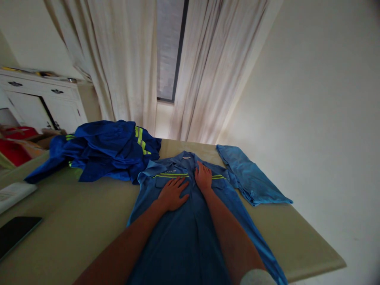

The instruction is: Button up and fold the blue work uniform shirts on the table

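Note:
A light blue work shirt with yellow-green reflective stripes lies spread front up on the beige table, collar away from me. My left hand rests flat on its chest, fingers stretched out toward the left stripe. My right hand lies flat beside it, near the button line just below the collar, fingers spread. Neither hand holds anything.
A heap of dark blue work clothes with reflective stripes sits at the back left. A folded light blue garment lies at the right. A dark phone or tablet and papers lie at the left edge. Curtains and a white cabinet stand behind.

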A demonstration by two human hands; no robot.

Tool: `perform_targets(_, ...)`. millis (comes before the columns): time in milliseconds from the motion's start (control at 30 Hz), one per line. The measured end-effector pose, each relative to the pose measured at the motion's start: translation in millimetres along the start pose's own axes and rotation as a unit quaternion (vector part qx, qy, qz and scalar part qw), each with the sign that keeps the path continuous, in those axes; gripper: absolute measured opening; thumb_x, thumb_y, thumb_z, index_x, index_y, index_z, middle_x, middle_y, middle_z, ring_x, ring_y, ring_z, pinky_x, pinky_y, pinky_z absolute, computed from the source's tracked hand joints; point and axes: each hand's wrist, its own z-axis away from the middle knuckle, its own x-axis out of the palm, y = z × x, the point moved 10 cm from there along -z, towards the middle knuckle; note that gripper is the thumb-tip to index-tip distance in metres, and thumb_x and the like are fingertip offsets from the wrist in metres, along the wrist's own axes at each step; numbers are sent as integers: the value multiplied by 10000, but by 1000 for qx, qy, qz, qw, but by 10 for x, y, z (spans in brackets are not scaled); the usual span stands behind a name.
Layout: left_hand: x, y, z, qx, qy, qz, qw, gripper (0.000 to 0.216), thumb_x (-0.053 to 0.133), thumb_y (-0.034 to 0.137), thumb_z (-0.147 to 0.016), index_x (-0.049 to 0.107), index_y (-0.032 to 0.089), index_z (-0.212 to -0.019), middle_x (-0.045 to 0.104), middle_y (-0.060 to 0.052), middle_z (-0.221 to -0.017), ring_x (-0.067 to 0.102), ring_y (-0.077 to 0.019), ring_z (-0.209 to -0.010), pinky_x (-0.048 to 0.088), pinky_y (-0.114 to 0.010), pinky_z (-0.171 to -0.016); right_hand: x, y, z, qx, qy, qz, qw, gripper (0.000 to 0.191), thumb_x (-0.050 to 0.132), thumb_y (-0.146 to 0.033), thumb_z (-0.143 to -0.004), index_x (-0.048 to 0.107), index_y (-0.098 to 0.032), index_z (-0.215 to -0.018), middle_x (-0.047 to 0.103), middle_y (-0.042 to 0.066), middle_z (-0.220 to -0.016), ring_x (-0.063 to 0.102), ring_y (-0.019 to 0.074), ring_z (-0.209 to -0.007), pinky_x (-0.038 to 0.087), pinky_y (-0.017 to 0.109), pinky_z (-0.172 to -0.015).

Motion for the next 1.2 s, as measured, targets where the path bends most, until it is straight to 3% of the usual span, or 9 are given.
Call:
perform_targets(100, -49, -165, -145, -2, 15, -7, 1000, 613, 440, 571, -1007, 476, 273, -1541, 394, -90, -1644, 335, -314, -1525, 249, -536, -1243, -218, -169, 162, 21, 48, -12, 999, 393, 491, -315, -1013, 556, -158, -1367, 659, 156, -1324, 587, 268, -1239, 411, 365, -1032)
perform_targets(300, -38, -247, -190, 10, 40, -29, 999, 474, 345, 302, -1054, 554, 259, -1477, 491, -65, -1585, 433, -272, -1468, 323, -500, -1212, 51, -94, 673, 105, -127, -29, 986, 429, 593, -356, -931, 563, -193, -1327, 741, 120, -1113, 710, 258, -1012, 472, 323, -834)
perform_targets(400, -84, -175, -106, 21, 62, -40, 997, 472, 406, 203, -1008, 579, 219, -1448, 518, -96, -1559, 472, -278, -1430, 338, -491, -1200, 36, -98, 741, 79, -118, -22, 990, 343, 550, -241, -934, 611, -210, -1270, 735, 97, -1147, 701, 227, -1032, 466, 296, -847)
perform_targets(500, -170, -19, -44, 53, 80, -38, 995, 469, 462, 135, -959, 606, 189, -1403, 576, -112, -1494, 513, -268, -1372, 345, -462, -1195, 6, -169, 726, 44, -110, -6, 993, 229, 567, -314, -960, 664, -214, -1142, 726, 88, -1096, 688, 223, -1011, 465, 282, -811)
perform_targets(600, -175, 157, -46, 91, 49, -25, 994, 385, 486, 128, -954, 668, 194, -1287, 699, -104, -1279, 611, -245, -1205, 427, -414, -1108, -19, -234, 692, 20, -98, 11, 995, 188, 590, -320, -961, 676, -225, -1098, 713, 77, -1075, 680, 211, -982, 458, 266, -768)
perform_targets(733, -150, 147, -101, 5, 21, -38, 999, 252, 498, 150, -956, 716, 210, -1067, 717, -77, -1046, 657, -245, -1011, 502, -384, -923, 30, -164, 656, 32, -101, -2, 994, 148, 570, -232, -955, 710, -213, -996, 734, 69, -989, 691, 187, -866, 457, 259, -752)
perform_targets(833, -162, 117, -97, -67, 43, -38, 996, 251, 478, 192, -983, 689, 218, -1115, 698, -78, -1067, 655, -248, -991, 497, -391, -900, 28, -90, 635, 33, -84, -91, 992, 153, 588, -226, -939, 731, -208, -992, 763, 56, -952, 705, 182, -852, 481, 262, -782)
perform_targets(1067, -176, 139, -91, -43, 82, 32, 995, 435, 486, 234, -995, 511, 198, -1428, 598, -126, -1355, 581, -285, -1198, 458, -424, -1003, -95, -159, 684, 10, -54, -197, 979, 155, 598, -219, -909, 741, -216, -968, 784, 28, -915, 722, 170, -798, 521, 262, -774)
perform_targets(1200, -147, 70, -121, -44, 63, 68, 995, 231, 484, 184, -983, 658, 195, -1135, 676, -100, -1115, 621, -259, -1068, 472, -386, -957, -147, -267, 712, -4, -55, -190, 980, 150, 604, -218, -895, 740, -218, -960, 780, 25, -902, 716, 166, -785, 516, 259, -767)
